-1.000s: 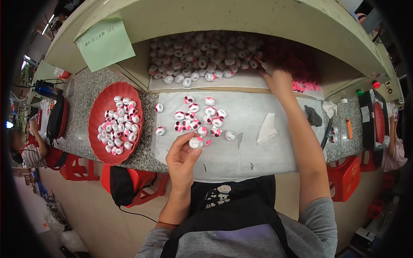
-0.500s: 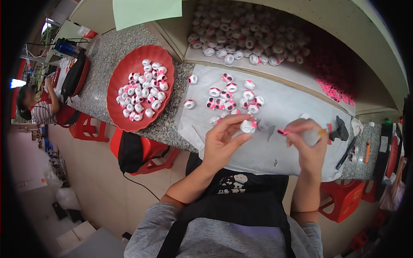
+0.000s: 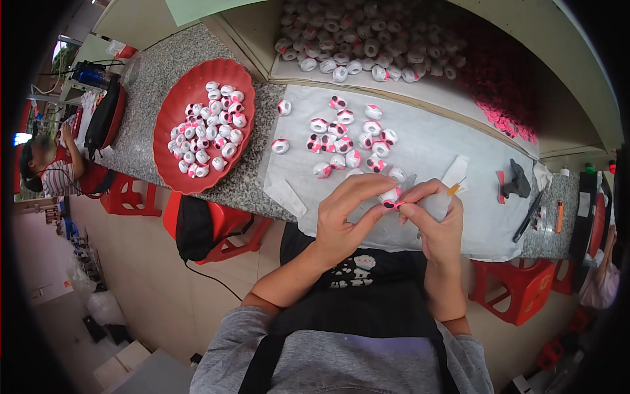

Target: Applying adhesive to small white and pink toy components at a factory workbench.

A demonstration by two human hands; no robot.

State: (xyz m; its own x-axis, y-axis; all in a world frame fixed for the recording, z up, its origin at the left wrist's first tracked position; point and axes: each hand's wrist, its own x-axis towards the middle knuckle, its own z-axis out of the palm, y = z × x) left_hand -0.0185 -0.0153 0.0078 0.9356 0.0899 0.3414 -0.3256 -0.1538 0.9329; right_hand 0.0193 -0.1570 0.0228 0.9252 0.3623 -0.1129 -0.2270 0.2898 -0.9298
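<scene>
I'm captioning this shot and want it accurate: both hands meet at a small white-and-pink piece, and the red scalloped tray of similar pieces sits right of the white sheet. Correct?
Not quite: the head view shows the red scalloped tray left of the white sheet. Otherwise, yes: left hand and right hand meet at a small white-and-pink piece.

A grey short-sleeved top (image 3: 367, 375) is being worn beneath a black apron (image 3: 367, 314) with black straps (image 3: 259, 364); the apron is being marked by a white print (image 3: 363, 262), the top by a purplish patch (image 3: 397, 345).
</scene>
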